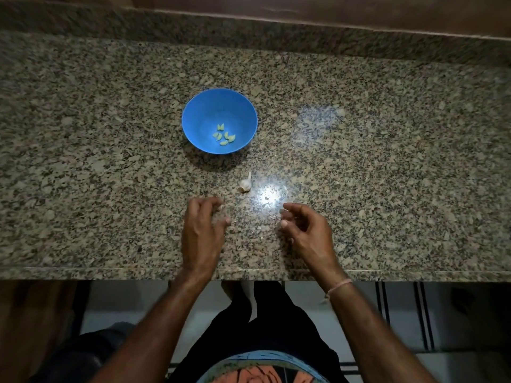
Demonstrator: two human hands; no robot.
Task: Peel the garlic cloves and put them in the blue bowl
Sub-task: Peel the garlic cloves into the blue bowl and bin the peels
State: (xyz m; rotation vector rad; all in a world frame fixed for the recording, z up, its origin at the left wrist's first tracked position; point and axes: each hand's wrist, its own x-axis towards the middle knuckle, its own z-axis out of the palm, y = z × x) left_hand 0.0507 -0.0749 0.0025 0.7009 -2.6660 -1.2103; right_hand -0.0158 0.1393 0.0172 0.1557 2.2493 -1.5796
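- Your left hand (203,225), on your side of the blue bowl (199,106), is loosely curled and holds nothing.
- Your right hand (307,230), nearer-right of the bowl, curls thumb toward fingers; whether it pinches anything, I cannot tell.
- The garlic head (245,183) lies just short of the bowl; a hasty grab could roll it away.
- Peeled cloves (224,135) lie inside the bowl; clinging skin may follow.

Open granite counter (359,161) flanks the blue bowl (204,111); only the garlic head (245,184) lies before it.
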